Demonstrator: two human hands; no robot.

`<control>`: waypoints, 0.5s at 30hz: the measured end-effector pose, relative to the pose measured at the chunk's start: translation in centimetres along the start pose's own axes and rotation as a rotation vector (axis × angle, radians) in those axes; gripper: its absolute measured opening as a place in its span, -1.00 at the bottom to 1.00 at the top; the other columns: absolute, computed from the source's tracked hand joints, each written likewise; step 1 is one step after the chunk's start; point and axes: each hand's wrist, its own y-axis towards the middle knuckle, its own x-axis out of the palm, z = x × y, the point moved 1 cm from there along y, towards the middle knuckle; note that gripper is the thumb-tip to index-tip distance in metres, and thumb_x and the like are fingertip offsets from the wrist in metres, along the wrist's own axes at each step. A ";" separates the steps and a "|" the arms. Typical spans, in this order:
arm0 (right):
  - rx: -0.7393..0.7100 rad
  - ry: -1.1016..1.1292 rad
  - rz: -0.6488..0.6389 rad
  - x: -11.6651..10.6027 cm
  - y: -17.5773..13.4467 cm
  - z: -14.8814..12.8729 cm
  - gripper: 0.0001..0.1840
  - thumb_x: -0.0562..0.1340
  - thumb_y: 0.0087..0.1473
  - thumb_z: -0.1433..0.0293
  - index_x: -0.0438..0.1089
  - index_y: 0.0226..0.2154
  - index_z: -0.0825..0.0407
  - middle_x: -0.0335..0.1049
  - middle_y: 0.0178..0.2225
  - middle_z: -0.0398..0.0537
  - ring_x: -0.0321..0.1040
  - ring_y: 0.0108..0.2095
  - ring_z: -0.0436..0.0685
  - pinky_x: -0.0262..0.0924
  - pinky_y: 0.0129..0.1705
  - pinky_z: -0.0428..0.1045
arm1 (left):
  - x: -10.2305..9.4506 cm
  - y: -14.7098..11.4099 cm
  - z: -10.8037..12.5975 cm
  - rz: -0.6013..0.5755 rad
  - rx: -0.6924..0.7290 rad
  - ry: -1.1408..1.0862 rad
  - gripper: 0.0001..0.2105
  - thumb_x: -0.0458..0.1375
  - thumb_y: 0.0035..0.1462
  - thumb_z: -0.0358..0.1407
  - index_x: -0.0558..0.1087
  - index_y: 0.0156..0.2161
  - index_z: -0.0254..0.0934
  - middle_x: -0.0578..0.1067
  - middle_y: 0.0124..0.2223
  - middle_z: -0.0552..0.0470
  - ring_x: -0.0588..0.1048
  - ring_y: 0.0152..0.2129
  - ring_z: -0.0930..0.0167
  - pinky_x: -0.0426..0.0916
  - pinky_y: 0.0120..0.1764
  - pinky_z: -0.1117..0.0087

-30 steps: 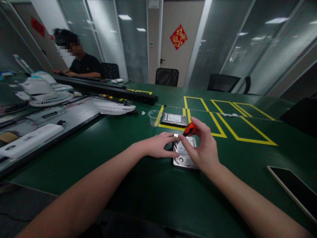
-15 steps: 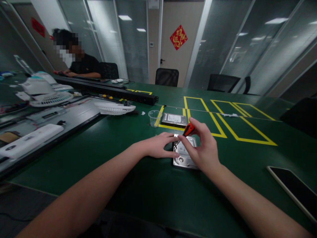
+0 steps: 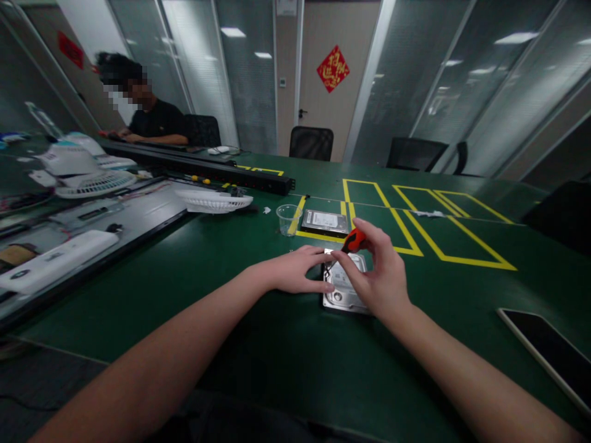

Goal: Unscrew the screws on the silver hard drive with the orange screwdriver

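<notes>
- Here's the right hand (image 3: 385, 271), fingers closed around a red-and-black screwdriver (image 3: 354, 240), its handle leaning up and to the right!
- The shaft slants down to the left, over the upper-left part of the silver hard drive (image 3: 346, 286); the exact seat of the tip is too small to call.
- And the left hand (image 3: 295, 271) is right there on the drive's left side, thumb and forefinger spread well apart, both touching it, with the other fingers partly hidden.
- That drive lies flat on the green table (image 3: 258, 351), directly in front of the person, between the two hands.
- Just beyond it, a second hard drive (image 3: 324, 221) lies label up within yellow tape (image 3: 480, 264), and a clear plastic cup (image 3: 289, 223) stands upright just to its left.
- Over on the near right, a phone (image 3: 551, 354) rests with its dark screen up.
- Out left, white fan parts (image 3: 83, 163) and a long black bar (image 3: 198, 169); behind them sits a co-worker (image 3: 159, 123) in a dark top.
</notes>
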 end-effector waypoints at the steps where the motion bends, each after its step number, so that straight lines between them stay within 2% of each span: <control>1: 0.005 0.006 -0.002 0.0 0.0 0.0 -0.20 0.52 0.57 0.36 0.42 0.70 -0.30 0.76 0.21 0.05 0.75 -0.08 0.30 0.85 0.02 0.26 | 0.0 0.0 0.0 -0.005 0.001 -0.002 -0.09 0.40 0.61 0.35 0.41 0.80 -0.04 0.36 0.86 -0.29 0.28 0.83 -0.22 0.23 0.81 -0.37; 8: 0.022 0.060 -0.023 0.2 -0.2 -0.4 -0.11 0.40 0.63 0.39 0.25 0.81 -0.31 0.74 0.33 0.12 0.84 0.04 0.37 0.88 0.12 0.32 | 0.1 0.1 0.0 -0.006 -0.008 -0.001 -0.05 0.41 0.60 0.37 0.38 0.81 -0.04 0.29 0.89 -0.32 0.23 0.85 -0.23 0.20 0.82 -0.39; 12: 0.025 0.006 -0.016 0.0 -0.1 -0.1 -0.11 0.53 0.57 0.33 0.34 0.76 -0.33 0.73 0.35 0.12 0.80 0.00 0.36 0.87 0.07 0.31 | 0.0 0.0 -0.1 -0.008 -0.007 -0.003 -0.09 0.41 0.60 0.35 0.41 0.80 -0.03 0.35 0.86 -0.29 0.25 0.84 -0.22 0.22 0.82 -0.36; 15: 0.036 0.006 -0.012 0.0 -0.1 0.0 -0.15 0.51 0.58 0.33 0.38 0.74 -0.31 0.74 0.34 0.11 0.78 0.00 0.36 0.87 0.07 0.31 | 0.0 0.0 -0.1 -0.005 0.003 -0.004 -0.07 0.40 0.60 0.38 0.40 0.81 -0.02 0.33 0.87 -0.28 0.25 0.85 -0.21 0.22 0.82 -0.36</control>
